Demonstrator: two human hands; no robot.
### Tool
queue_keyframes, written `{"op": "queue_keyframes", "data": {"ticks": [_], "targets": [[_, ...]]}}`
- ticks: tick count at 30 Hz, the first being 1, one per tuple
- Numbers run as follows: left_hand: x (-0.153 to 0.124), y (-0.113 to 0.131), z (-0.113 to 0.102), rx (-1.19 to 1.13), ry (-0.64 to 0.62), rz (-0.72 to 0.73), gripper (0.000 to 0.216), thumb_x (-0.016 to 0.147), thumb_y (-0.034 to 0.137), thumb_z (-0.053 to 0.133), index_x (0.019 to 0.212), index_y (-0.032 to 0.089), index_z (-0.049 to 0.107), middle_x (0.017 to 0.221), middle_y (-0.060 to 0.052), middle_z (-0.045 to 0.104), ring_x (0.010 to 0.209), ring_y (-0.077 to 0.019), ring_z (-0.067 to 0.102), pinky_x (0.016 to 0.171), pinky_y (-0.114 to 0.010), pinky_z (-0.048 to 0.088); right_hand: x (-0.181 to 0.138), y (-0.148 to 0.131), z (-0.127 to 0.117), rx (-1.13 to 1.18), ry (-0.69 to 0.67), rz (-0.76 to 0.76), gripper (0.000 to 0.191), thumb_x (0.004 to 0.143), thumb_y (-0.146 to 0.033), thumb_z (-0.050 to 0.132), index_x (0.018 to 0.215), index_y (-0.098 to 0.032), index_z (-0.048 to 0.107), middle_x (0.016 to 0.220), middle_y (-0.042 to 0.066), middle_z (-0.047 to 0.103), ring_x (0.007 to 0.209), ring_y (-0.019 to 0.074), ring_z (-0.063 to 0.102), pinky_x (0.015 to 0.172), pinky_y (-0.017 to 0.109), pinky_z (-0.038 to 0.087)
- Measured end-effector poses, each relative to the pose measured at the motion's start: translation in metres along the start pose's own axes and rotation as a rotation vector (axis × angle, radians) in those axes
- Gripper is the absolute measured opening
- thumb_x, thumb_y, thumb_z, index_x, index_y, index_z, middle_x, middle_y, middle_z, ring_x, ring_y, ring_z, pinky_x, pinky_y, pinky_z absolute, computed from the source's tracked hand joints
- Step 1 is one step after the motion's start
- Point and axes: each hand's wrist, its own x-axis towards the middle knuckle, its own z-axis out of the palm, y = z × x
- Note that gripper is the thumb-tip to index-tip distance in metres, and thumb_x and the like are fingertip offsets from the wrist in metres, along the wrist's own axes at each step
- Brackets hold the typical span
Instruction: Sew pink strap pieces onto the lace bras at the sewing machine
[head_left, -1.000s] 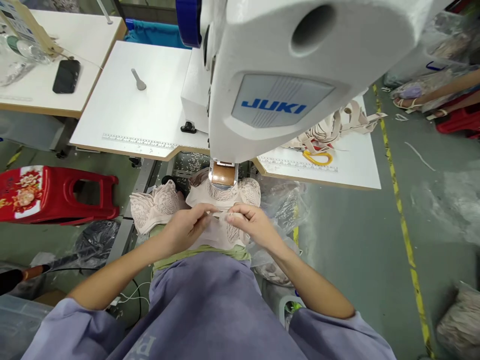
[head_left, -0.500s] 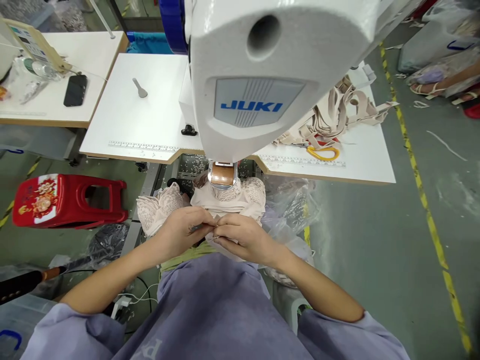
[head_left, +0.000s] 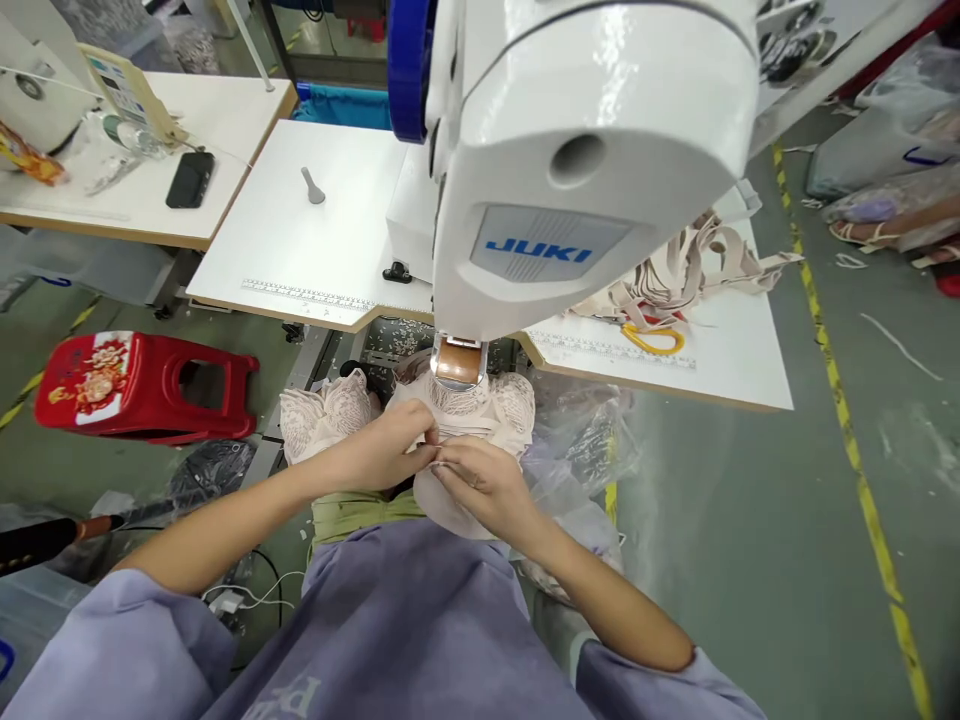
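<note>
"Ahead of you, what looms largest?"

"Your white desk (head_left: 307, 250), notched at the front, with a second desk (head_left: 232, 100) to its left. Between the halves of yours, the white sewing machine (head_left: 592, 110) marked JUKI juts toward you."

"And smaller than that?"

"You have a red stool (head_left: 172, 385) with a floral panel on the floor to your left, then a heap of beige straps (head_left: 686, 265) on your desk's right part. Under the machine's head lies a pale lace garment (head_left: 516, 405); some lace cups (head_left: 322, 412) sit just left of it."

"Your hands?"

"Low, in front of the lace garment. Your right hand (head_left: 491, 490) pinches a pale fabric piece (head_left: 442, 505), which hangs between you and the machine. Your left hand (head_left: 397, 445) pinches the same edge, fingertips meeting the right's. Whether that piece joins the lace garment, your fingers hide."

"Anything tiny?"

"A black phone (head_left: 190, 180) on the second desk, and a yellow handle (head_left: 652, 342) beside your straps."
</note>
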Motion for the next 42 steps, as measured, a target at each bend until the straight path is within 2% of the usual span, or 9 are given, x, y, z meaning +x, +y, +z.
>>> {"op": "queue_keyframes", "data": {"ticks": [4,6,10,16,21,26,32,37,42], "targets": [[0.002,0.003,0.021,-0.606,0.209,-0.042,0.01,0.092,0.024,0.054,0.084,0.019,0.052,0.085,-0.001,0.057,0.077,-0.0137,0.054,0.07,-0.026,0.046,0.003,-0.01,-0.005,0.144,0.089,0.094,0.01,0.094,-0.019,0.061,0.098,-0.025,0.069,0.097,0.002,0.073,0.095,0.0163,0.068,0.085,0.029,0.054],[-0.001,0.006,0.029,-0.697,0.349,0.015,0.011,0.093,0.027,0.057,0.09,0.018,0.058,0.09,-0.003,0.061,0.084,-0.0148,0.059,0.077,-0.027,0.049,0.003,-0.016,-0.007,0.121,0.097,0.081,0.012,0.094,-0.018,0.061,0.098,-0.026,0.069,0.097,0.002,0.073,0.094,0.016,0.068,0.082,0.028,0.054],[-0.008,0.006,0.028,-0.39,0.441,0.092,0.014,0.095,0.028,0.06,0.093,0.017,0.068,0.088,-0.004,0.069,0.081,-0.0144,0.063,0.074,-0.025,0.049,0.003,-0.021,-0.012,0.043,0.071,0.072,0.019,0.095,-0.017,0.06,0.106,-0.028,0.068,0.104,0.002,0.074,0.098,0.0169,0.069,0.083,0.029,0.054],[-0.008,-0.005,0.02,0.041,0.578,0.267,0.021,0.097,0.026,0.057,0.079,0.017,0.062,0.068,0.0,0.062,0.062,-0.0109,0.057,0.059,-0.022,0.045,0.007,-0.022,-0.012,0.043,0.052,0.145,0.017,0.096,-0.021,0.06,0.107,-0.028,0.07,0.103,0.003,0.075,0.096,0.0186,0.071,0.084,0.031,0.056],[-0.005,-0.007,0.019,0.072,0.548,0.314,0.015,0.099,0.023,0.053,0.098,0.018,0.068,0.088,-0.005,0.074,0.081,-0.0139,0.069,0.072,-0.025,0.054,0.012,-0.02,-0.012,0.057,0.135,0.191,0.012,0.095,-0.026,0.062,0.101,-0.026,0.072,0.101,0.003,0.076,0.093,0.0184,0.071,0.083,0.031,0.056],[-0.006,0.001,0.014,0.155,0.619,0.313,0.01,0.096,0.02,0.058,0.096,0.017,0.068,0.077,-0.002,0.071,0.067,-0.0108,0.065,0.06,-0.02,0.05,0.021,-0.015,-0.031,-0.113,0.16,0.255,0.014,0.097,-0.03,0.059,0.094,-0.023,0.071,0.081,0.001,0.073,0.071,0.0151,0.066,0.065,0.027,0.048],[-0.007,0.01,0.005,0.291,0.549,0.456,0.009,0.096,0.018,0.061,0.1,0.016,0.069,0.076,-0.002,0.072,0.065,-0.0093,0.066,0.06,-0.018,0.05,0.035,-0.017,-0.051,-0.144,-0.057,0.243,0.016,0.097,-0.029,0.057,0.09,-0.021,0.07,0.08,0.001,0.072,0.073,0.0144,0.064,0.066,0.026,0.044],[-0.005,0.009,0.004,0.324,0.526,0.447,0.009,0.097,0.021,0.061,0.1,0.018,0.069,0.076,-0.001,0.074,0.065,-0.0099,0.067,0.061,-0.019,0.051,0.041,-0.02,-0.057,0.089,-0.181,0.367,0.022,0.097,-0.03,0.056,0.082,-0.02,0.069,0.075,-0.001,0.071,0.07,0.0126,0.064,0.066,0.023,0.045],[-0.005,0.009,0.002,0.298,0.486,0.4,0.012,0.098,0.023,0.058,0.097,0.018,0.07,0.074,-0.001,0.073,0.064,-0.0105,0.067,0.06,-0.02,0.05,0.043,-0.02,-0.062,0.12,-0.235,0.359,0.02,0.096,-0.03,0.057,0.085,-0.02,0.071,0.079,-0.001,0.073,0.073,0.0131,0.066,0.069,0.023,0.047]]}}
